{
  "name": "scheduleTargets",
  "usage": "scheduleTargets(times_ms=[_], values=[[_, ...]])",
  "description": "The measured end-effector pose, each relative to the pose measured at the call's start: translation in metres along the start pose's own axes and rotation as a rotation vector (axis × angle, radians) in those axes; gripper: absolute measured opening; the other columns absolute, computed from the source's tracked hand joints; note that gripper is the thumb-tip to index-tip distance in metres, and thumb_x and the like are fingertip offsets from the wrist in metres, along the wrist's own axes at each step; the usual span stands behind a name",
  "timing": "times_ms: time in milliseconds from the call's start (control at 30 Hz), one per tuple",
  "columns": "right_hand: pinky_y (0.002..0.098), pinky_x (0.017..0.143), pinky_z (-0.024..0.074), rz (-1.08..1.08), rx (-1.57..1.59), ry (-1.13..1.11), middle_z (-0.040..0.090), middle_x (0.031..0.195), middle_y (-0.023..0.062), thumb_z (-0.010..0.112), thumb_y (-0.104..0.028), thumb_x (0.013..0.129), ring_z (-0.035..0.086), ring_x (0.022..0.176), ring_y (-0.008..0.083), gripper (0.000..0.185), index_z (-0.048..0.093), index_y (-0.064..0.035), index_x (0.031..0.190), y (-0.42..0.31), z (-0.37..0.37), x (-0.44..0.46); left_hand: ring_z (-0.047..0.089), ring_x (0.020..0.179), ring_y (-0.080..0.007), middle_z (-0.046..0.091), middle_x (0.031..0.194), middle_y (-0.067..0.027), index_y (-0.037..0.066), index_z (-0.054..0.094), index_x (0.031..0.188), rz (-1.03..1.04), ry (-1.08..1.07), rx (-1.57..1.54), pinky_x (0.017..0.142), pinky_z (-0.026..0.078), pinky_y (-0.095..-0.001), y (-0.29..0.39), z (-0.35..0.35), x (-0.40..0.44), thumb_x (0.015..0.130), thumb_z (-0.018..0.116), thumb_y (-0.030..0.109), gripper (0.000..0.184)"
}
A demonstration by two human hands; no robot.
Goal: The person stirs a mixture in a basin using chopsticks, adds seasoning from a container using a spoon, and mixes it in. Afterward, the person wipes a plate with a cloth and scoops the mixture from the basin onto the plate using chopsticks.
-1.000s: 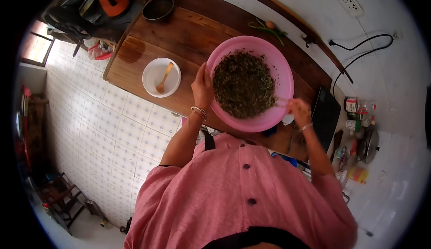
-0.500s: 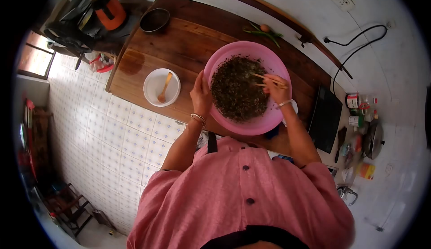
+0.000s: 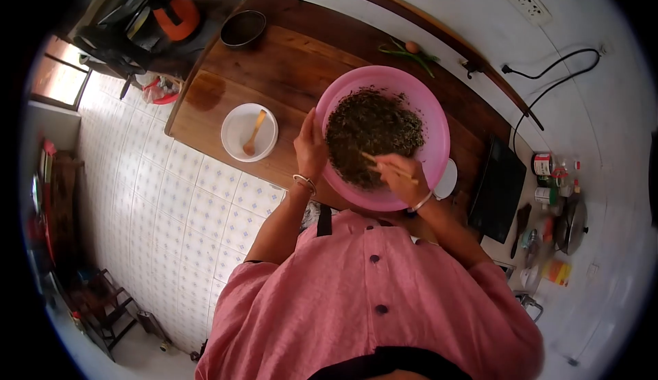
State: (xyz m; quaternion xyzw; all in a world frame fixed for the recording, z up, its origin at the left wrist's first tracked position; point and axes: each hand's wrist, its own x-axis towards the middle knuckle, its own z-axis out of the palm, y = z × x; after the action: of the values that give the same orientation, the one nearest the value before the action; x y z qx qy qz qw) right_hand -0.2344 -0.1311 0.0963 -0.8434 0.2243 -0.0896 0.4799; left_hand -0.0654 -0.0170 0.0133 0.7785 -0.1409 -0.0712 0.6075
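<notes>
A large pink basin (image 3: 437, 130) stands on the wooden table, holding a dark, wet mass of chopped leafy bits (image 3: 363, 130). My left hand (image 3: 311, 148) grips the basin's left rim, fingers along the outside. In my right hand (image 3: 404, 176) are wooden chopsticks (image 3: 369, 156), closed in the fingers, their tips in the lower middle of the mixture. Left of the basin sits a white bowl (image 3: 229, 132) with a wooden spoon (image 3: 255, 133) resting in it.
A dark round pan (image 3: 243, 29) is at the table's far left. Green peppers (image 3: 411, 54) and an egg-like object (image 3: 412, 47) lie behind the basin. A white lid or plate (image 3: 447, 180) and a black flat panel (image 3: 498, 188) are on the right, with jars (image 3: 543, 164) beyond.
My right hand has swept the chopsticks from the right side of the mixture down and left toward its lower middle. My left hand stays on the rim.
</notes>
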Motion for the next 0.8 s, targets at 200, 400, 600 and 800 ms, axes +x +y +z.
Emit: scheduleTargets(times_ms=[200, 400, 600, 800], values=[[0.0311, 0.059, 0.0514, -0.517, -0.354, 0.102, 0.065, 0.08, 0.0145, 0.062, -0.009, 0.082, 0.063, 0.07, 0.0292, 0.016, 0.064, -0.0033, 0.096, 0.065, 0.026, 0.025, 0.063, 0.091, -0.0373, 0.063, 0.097, -0.0253, 0.007, 0.054, 0.122, 0.083, 0.013, -0.024, 0.071, 0.05, -0.0376, -0.006, 0.004, 0.001, 0.094, 0.047, 0.018, 0.031], [0.0245, 0.057, 0.0523, 0.155, 0.135, 0.243, 0.066, 0.076, 0.007, 0.058, -0.015, 0.089, 0.062, 0.064, 0.0122, 0.018, 0.064, 0.0001, 0.098, 0.091, -0.081, 0.044, 0.063, 0.091, -0.0364, 0.063, 0.097, -0.0254, 0.007, 0.054, 0.123, 0.015, -0.025, -0.038, 0.072, 0.05, -0.0369, 0.003, -0.001, 0.0, 0.094, 0.048, 0.019, 0.032], [0.0265, 0.059, 0.0539, 0.193, 0.281, 0.408, 0.068, 0.082, 0.0118, 0.058, -0.016, 0.089, 0.064, 0.065, 0.014, 0.021, 0.063, 0.0023, 0.098, 0.101, -0.056, 0.097, 0.064, 0.09, -0.0358, 0.063, 0.096, -0.0255, 0.006, 0.054, 0.123, 0.004, -0.062, -0.04, 0.073, 0.05, -0.038, 0.004, 0.0, 0.002, 0.094, 0.048, 0.018, 0.032], [0.0252, 0.061, 0.0502, -0.095, -0.164, -0.352, 0.069, 0.08, 0.0046, 0.059, -0.019, 0.087, 0.063, 0.066, 0.0108, 0.017, 0.067, -0.0046, 0.089, -0.001, -0.02, 0.101, 0.064, 0.088, -0.0374, 0.063, 0.095, -0.0254, 0.005, 0.054, 0.122, 0.102, -0.013, 0.001, 0.071, 0.05, -0.0394, -0.003, 0.006, 0.006, 0.094, 0.048, 0.017, 0.031]])
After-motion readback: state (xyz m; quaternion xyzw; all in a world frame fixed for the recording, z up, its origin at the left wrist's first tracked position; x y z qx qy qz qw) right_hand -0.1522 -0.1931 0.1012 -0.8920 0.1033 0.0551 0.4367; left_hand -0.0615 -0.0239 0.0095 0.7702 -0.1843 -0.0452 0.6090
